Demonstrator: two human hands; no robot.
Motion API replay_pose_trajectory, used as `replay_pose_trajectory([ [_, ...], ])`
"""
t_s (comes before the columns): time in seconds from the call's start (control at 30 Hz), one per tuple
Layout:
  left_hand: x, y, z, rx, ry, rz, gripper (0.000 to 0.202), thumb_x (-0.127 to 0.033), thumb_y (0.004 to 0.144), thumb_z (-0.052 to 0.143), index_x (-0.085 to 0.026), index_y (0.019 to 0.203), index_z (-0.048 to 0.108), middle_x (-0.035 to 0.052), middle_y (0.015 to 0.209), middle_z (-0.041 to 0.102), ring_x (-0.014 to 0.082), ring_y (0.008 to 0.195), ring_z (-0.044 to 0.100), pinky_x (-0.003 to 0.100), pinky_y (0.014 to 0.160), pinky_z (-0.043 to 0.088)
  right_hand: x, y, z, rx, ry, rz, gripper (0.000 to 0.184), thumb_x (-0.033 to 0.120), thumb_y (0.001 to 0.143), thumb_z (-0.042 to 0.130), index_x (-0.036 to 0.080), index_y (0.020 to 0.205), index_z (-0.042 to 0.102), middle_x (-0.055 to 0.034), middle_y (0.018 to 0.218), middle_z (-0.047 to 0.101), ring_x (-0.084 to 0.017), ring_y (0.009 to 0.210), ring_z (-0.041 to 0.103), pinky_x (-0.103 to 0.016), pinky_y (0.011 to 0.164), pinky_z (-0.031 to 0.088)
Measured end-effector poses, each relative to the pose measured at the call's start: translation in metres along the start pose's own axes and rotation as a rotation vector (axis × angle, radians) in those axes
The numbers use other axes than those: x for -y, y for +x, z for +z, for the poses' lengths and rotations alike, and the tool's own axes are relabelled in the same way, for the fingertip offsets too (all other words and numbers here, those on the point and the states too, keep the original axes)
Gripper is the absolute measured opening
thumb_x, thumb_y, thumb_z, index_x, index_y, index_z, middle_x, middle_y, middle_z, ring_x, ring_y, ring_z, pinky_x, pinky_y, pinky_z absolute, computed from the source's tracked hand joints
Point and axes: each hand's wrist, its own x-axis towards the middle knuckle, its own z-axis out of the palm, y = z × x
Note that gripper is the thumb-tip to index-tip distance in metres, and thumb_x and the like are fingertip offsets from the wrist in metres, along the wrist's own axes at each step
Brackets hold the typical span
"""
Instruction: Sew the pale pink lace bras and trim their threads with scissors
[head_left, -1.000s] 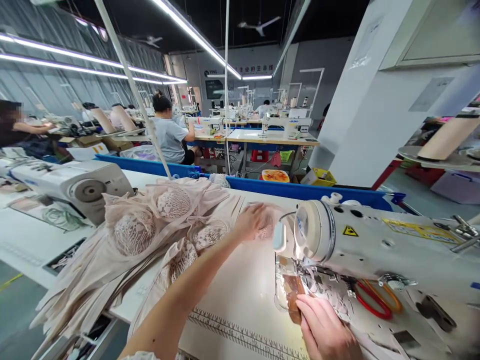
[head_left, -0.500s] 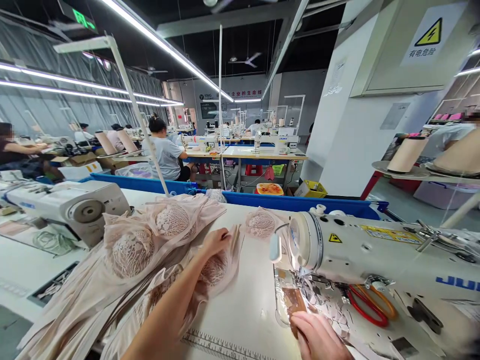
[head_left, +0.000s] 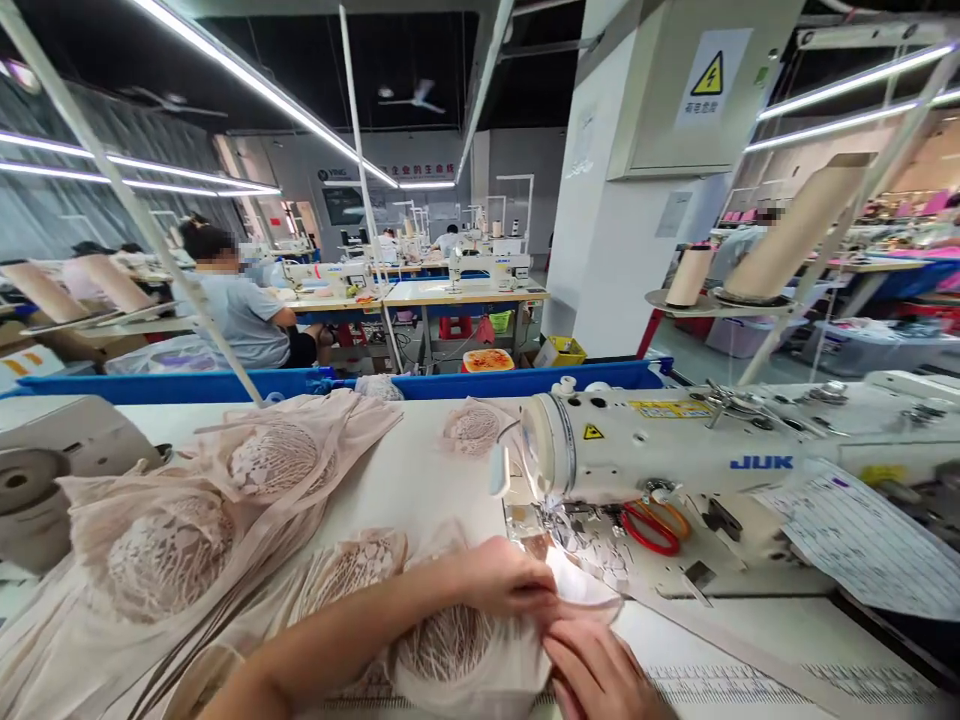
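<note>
My left hand [head_left: 514,580] reaches across from the left, its fingers closed on the upper edge of a beige lace bra [head_left: 446,645]. Close beside it, my right hand [head_left: 596,660] pinches the same bra's edge. The fabric spans both hands just in front of the needle area of a white sewing machine [head_left: 615,450]; part of it is hidden under my left forearm. Another lace cup [head_left: 360,560] lies behind that forearm. Red-and-orange-handled scissors [head_left: 652,528] rest on the machine bed, near small fabric scraps [head_left: 600,555].
More beige bras [head_left: 172,545] are heaped on the left of the table, and one lace piece [head_left: 472,428] lies at the back. A written sheet [head_left: 870,540] sits at right. A blue trough [head_left: 525,381] runs behind the table; a co-worker [head_left: 229,300] sits beyond.
My left hand has brought the bra rightward and toward me, up to my right hand. My right hand has left the brown piece by the needle and now grips the bra. The view has turned right.
</note>
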Motion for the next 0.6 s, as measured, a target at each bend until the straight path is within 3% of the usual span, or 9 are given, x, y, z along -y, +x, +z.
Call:
replay_pose_trajectory([
  [0.1,-0.008,0.007,-0.013,0.040,-0.061,-0.211,0.009,-0.011,0.080,0.060,-0.018,0.084,0.064,0.0011,0.087,0.071,0.0135,0.076,0.061,0.020,0.065,0.042,0.012,0.005,-0.007,0.131,0.064,0.127,0.027,0.012,0.094,0.040,0.015,0.107,0.064,-0.0101,0.102,0.065,-0.021,0.091,0.061,-0.031,0.077,0.051],
  [0.17,-0.017,0.009,-0.015,0.014,-0.088,-0.318,0.006,-0.015,0.083,0.057,-0.018,0.084,0.062,0.0005,0.080,0.068,0.0131,0.070,0.058,0.021,0.060,0.039,0.022,0.012,-0.005,0.156,0.088,0.183,0.027,0.010,0.093,0.041,0.016,0.107,0.063,-0.0102,0.099,0.064,-0.023,0.089,0.058,-0.034,0.075,0.051],
  [0.27,-0.024,0.006,-0.005,-0.018,-0.113,-0.395,0.011,-0.026,0.088,0.055,-0.018,0.082,0.058,-0.0016,0.068,0.060,0.0123,0.060,0.049,0.024,0.054,0.031,0.031,0.020,0.003,0.128,0.086,0.201,0.025,0.007,0.091,0.043,0.015,0.104,0.063,-0.0093,0.093,0.063,-0.024,0.088,0.056,-0.036,0.077,0.051],
  [0.4,-0.020,-0.007,0.008,-0.087,-0.107,-0.514,0.017,-0.024,0.090,0.049,-0.019,0.073,0.048,-0.0031,0.062,0.047,0.0119,0.059,0.039,0.026,0.056,0.026,0.028,0.021,0.000,0.169,0.127,0.210,0.024,0.008,0.095,0.042,0.014,0.107,0.061,-0.0093,0.096,0.062,-0.023,0.087,0.056,-0.035,0.075,0.051],
  [0.5,-0.021,-0.024,-0.001,-0.133,-0.230,-0.497,0.022,-0.030,0.094,0.041,-0.019,0.075,0.044,-0.0035,0.065,0.044,0.0118,0.062,0.037,0.025,0.058,0.028,0.016,0.018,-0.013,0.195,0.110,0.194,0.026,0.011,0.097,0.040,0.014,0.116,0.057,-0.0106,0.101,0.063,-0.024,0.092,0.057,-0.038,0.078,0.051],
  [0.6,-0.034,-0.042,-0.021,-0.102,-0.534,-0.324,0.033,-0.046,0.097,0.039,-0.019,0.079,0.044,-0.0039,0.068,0.039,0.0115,0.063,0.033,0.024,0.057,0.029,0.006,0.019,-0.027,0.181,0.110,0.164,0.021,0.011,0.097,0.042,0.016,0.110,0.057,-0.0089,0.097,0.063,-0.023,0.092,0.057,-0.038,0.080,0.050],
])
